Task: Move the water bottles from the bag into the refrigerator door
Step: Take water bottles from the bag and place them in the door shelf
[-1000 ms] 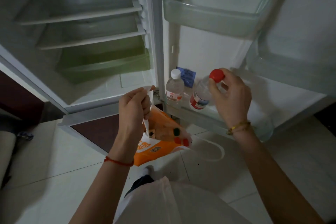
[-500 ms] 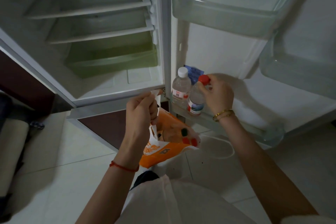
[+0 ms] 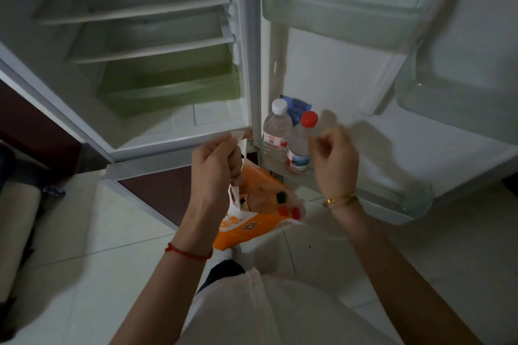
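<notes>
Two clear water bottles stand upright side by side in the bottom door shelf. One has a white cap, the other a red cap. My right hand is just right of the red-capped bottle, off it, fingers loosely curled and holding nothing; it is motion-blurred. My left hand pinches the white handle of the orange and white bag, which hangs open below it. Inside the bag I see several bottle caps, red and dark.
The refrigerator compartment is open, with bare shelves and a green drawer. Two clear door bins sit higher on the door. Pale floor tiles lie below. A dark object lies at the far left edge.
My right hand set the red-capped bottle into the bottom door shelf beside the white-capped one, let go and drew back to the right. My left hand kept holding the bag handle.
</notes>
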